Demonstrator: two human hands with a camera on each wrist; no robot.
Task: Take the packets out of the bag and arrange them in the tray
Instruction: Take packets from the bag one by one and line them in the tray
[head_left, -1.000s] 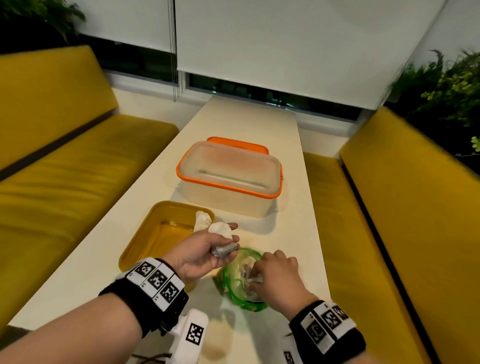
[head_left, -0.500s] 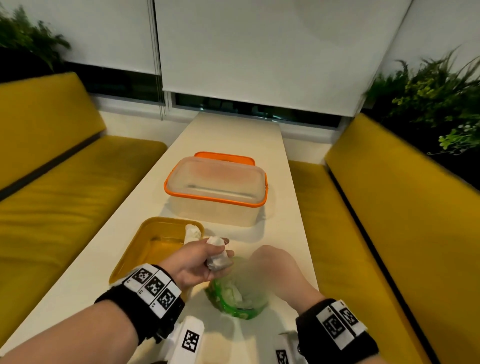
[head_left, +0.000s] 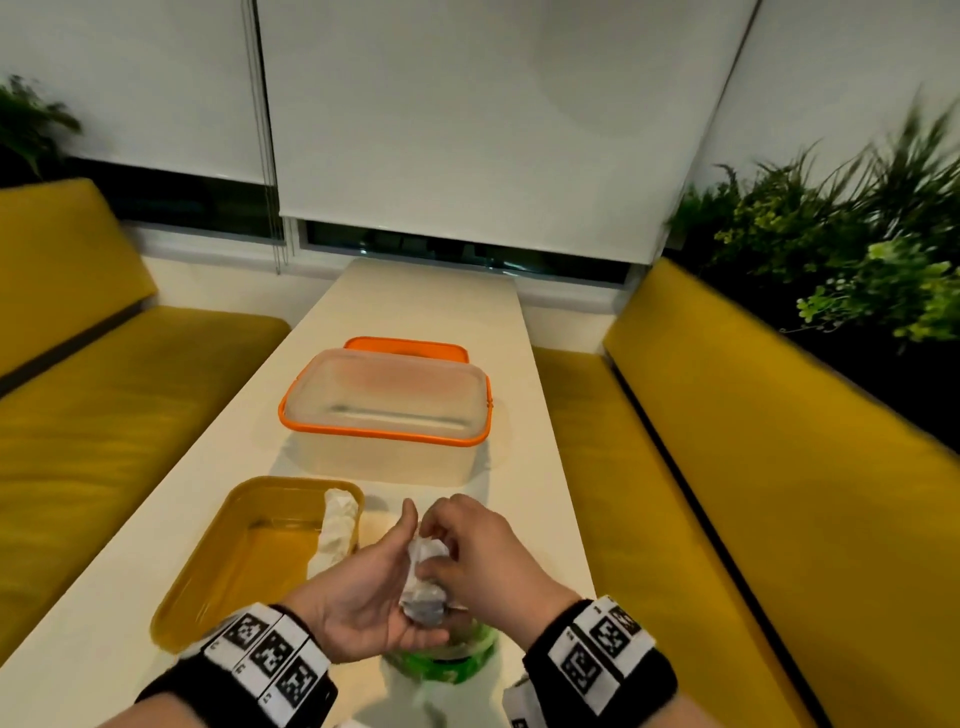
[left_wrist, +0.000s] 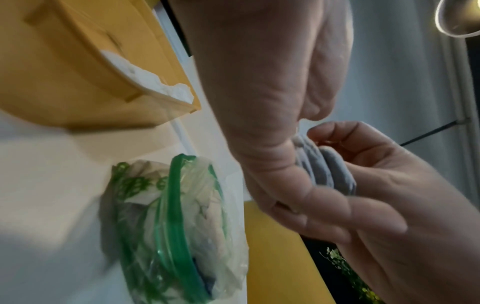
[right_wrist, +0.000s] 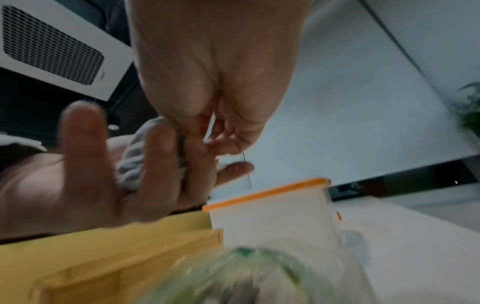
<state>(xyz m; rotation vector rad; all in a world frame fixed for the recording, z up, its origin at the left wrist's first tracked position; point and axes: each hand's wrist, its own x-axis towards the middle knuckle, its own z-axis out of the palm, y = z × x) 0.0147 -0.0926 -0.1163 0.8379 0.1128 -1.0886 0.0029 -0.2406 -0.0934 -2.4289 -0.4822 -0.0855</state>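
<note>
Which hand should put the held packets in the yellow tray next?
Left, likely: the left hand cradles the packets beside the tray; the right hand only pinches them from the far side.

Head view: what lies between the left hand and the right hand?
A white-and-grey packet, held by left hand and right hand; the head view shows it.

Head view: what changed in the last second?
The right hand came out of the bag and rose to the left hand, where it now pinches the packet. The left hand turned palm up and holds that packet above the bag. The tray with one white packet in it and the orange-rimmed box stayed put.
</note>
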